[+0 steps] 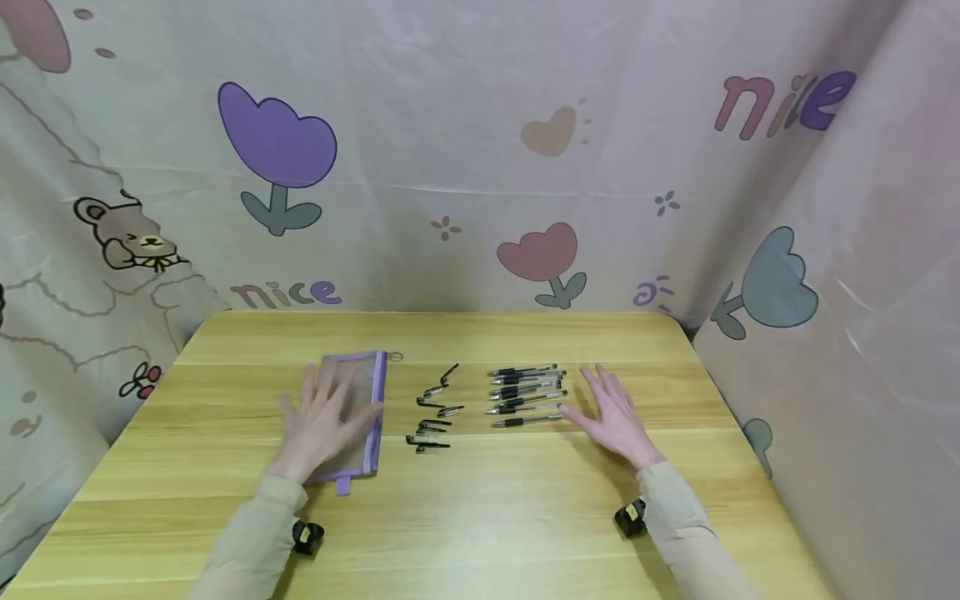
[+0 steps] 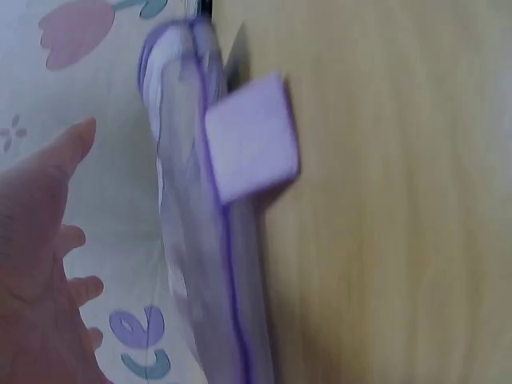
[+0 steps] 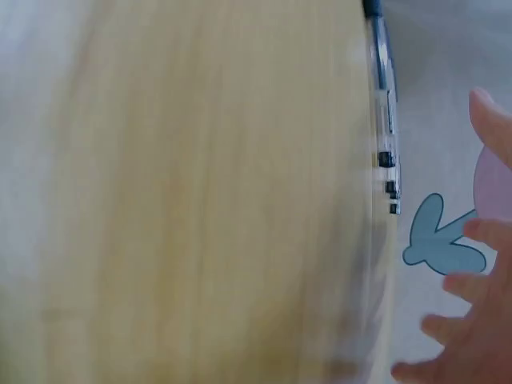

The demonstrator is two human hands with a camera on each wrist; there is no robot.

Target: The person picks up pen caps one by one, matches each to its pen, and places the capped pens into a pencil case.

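Note:
My left hand (image 1: 318, 425), fingers spread, is over a flat see-through zip pouch (image 1: 358, 400) with purple edging, covering part of it in the head view. In the left wrist view the pouch (image 2: 188, 208) shows edge-on with its lilac tab (image 2: 252, 140), and the hand (image 2: 36, 264) appears above it holding nothing. My right hand (image 1: 615, 417), also spread and holding nothing, is by the right ends of several uncapped gel pens (image 1: 528, 392) lying in a row. Several black-and-clear pen caps (image 1: 431, 429) lie in a loose column between pouch and pens.
Everything lies on a wooden table (image 1: 480, 517). A printed curtain (image 1: 420, 150) hangs behind the table and along its sides. Small black cameras (image 1: 307, 537) sit at both wrists. A metal ring (image 1: 395, 357) lies at the pouch's far right corner.

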